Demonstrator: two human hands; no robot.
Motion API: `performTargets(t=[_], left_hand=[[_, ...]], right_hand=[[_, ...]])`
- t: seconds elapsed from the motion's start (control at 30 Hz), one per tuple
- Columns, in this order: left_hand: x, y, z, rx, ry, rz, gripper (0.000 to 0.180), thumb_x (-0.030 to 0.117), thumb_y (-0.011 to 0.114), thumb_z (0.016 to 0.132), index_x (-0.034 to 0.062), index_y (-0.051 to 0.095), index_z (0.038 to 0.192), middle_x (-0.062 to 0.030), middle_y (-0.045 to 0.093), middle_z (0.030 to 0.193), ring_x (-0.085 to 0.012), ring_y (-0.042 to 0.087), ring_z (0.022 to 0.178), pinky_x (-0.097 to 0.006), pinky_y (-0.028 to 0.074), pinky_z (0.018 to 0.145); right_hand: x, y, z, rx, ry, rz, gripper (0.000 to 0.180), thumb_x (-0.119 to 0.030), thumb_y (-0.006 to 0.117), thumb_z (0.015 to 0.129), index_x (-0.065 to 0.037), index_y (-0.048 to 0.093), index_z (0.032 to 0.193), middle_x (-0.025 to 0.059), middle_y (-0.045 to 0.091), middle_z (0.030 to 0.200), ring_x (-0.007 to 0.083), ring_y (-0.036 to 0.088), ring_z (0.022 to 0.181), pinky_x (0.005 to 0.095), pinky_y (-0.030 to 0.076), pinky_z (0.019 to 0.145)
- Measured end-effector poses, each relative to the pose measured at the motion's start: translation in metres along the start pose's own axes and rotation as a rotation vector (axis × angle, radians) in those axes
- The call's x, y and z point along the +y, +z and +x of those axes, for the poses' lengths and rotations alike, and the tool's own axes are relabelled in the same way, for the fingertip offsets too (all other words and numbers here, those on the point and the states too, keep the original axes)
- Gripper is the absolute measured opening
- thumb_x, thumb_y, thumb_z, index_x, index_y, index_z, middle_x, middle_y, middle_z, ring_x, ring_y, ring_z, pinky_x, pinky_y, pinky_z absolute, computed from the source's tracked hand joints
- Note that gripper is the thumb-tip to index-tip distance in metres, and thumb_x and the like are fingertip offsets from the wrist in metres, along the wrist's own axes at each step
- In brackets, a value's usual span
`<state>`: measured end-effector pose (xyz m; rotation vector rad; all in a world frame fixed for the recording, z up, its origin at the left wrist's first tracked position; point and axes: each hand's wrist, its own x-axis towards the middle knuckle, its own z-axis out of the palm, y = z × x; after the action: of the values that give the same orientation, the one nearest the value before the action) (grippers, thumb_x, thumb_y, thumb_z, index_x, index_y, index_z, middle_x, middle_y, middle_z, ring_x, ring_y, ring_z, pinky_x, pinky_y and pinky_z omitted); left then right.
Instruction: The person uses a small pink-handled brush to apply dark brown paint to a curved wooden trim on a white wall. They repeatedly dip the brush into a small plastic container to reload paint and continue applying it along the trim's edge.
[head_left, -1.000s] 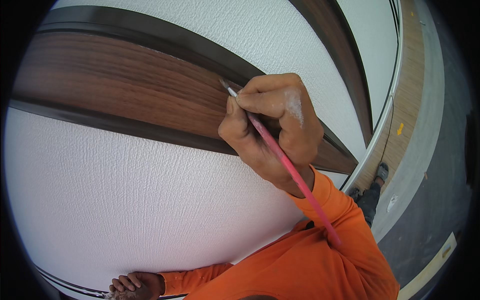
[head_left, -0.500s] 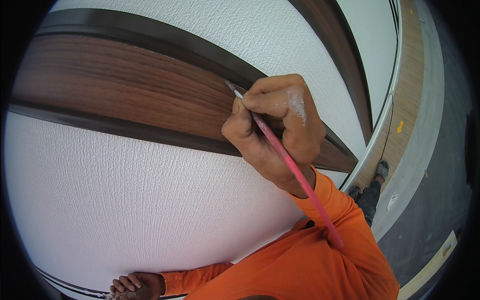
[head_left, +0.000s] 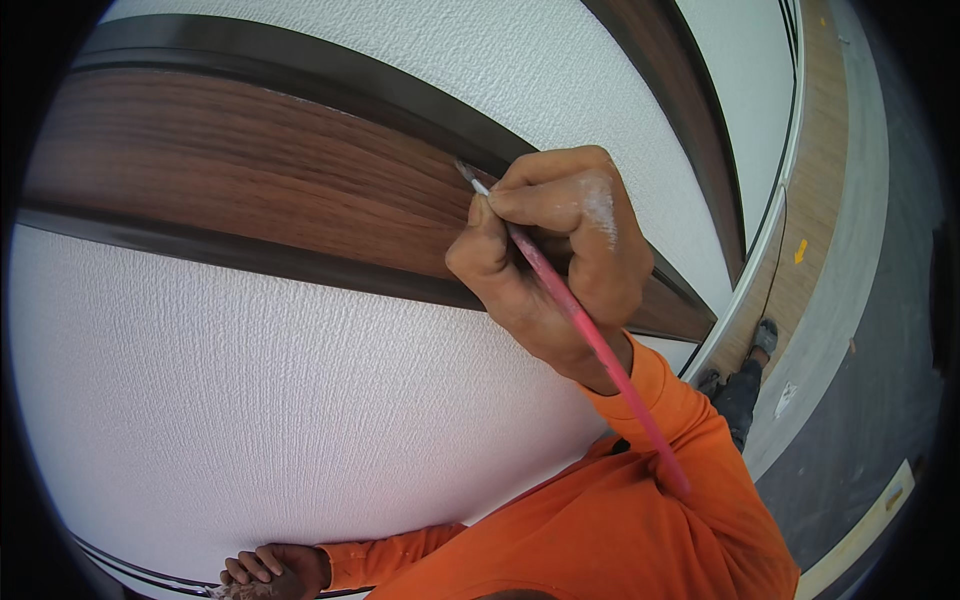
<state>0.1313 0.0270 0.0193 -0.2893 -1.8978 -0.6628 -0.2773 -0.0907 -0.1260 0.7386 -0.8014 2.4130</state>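
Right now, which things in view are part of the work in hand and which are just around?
In use:
- right hand gripping the thin pink-handled brush
- brush tip at the dark trim strip above the wood-grain panel
- left hand resting low on the white textured wall

Just around:
- floor
- yellow arrow mark
- shoe
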Motion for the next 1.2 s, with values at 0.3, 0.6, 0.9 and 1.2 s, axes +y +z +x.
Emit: performTargets(t=[0.3, 0.6, 0.9, 1.2], left_hand=[[-0.002, 0.002, 0.009, -0.049, -0.025, -0.010, 0.066, 0.052, 0.055, 0.095, 0.0014, 0.043, 0.137, -0.0246, 0.054, 0.129, -0.0362, 0.061, 0.105, -0.044, 0.054, 0.083], [0.002, -0.004, 0.000, -0.040, -0.001, 0.004, 0.068, 0.049, 0.057, 0.095, 0.0027, 0.039, 0.141, -0.0242, 0.054, 0.128, -0.0371, 0.061, 0.106, -0.044, 0.055, 0.083], [0.005, -0.004, 0.004, -0.045, -0.041, -0.015, 0.068, 0.039, 0.066, 0.091, 0.0026, 0.039, 0.141, -0.0232, 0.054, 0.129, -0.0367, 0.061, 0.106, -0.044, 0.054, 0.084], [0.009, -0.010, -0.002, -0.025, -0.003, 0.043, 0.067, 0.036, 0.069, 0.089, 0.0053, 0.039, 0.141, -0.0212, 0.054, 0.128, -0.0340, 0.061, 0.105, -0.041, 0.055, 0.081]], right_hand=[[0.002, 0.009, 0.007, 0.021, -0.062, -0.016, 0.023, 0.011, 0.071, 0.064, -0.003, 0.058, 0.078, 0.0068, 0.056, 0.075, 0.0120, 0.055, 0.059, 0.0216, 0.046, 0.044], [0.000, -0.006, 0.000, -0.009, 0.012, -0.009, 0.025, 0.012, 0.071, 0.063, -0.003, 0.057, 0.077, 0.0061, 0.055, 0.074, 0.0126, 0.054, 0.060, 0.0224, 0.044, 0.044], [-0.001, 0.000, -0.001, 0.018, 0.009, 0.017, 0.025, 0.011, 0.072, 0.064, -0.003, 0.058, 0.079, 0.0061, 0.057, 0.075, 0.0122, 0.055, 0.059, 0.0220, 0.045, 0.045], [0.001, -0.007, -0.002, -0.007, 0.004, -0.030, 0.024, 0.011, 0.070, 0.063, -0.003, 0.058, 0.079, 0.0061, 0.057, 0.074, 0.0123, 0.054, 0.059, 0.0213, 0.044, 0.044]])
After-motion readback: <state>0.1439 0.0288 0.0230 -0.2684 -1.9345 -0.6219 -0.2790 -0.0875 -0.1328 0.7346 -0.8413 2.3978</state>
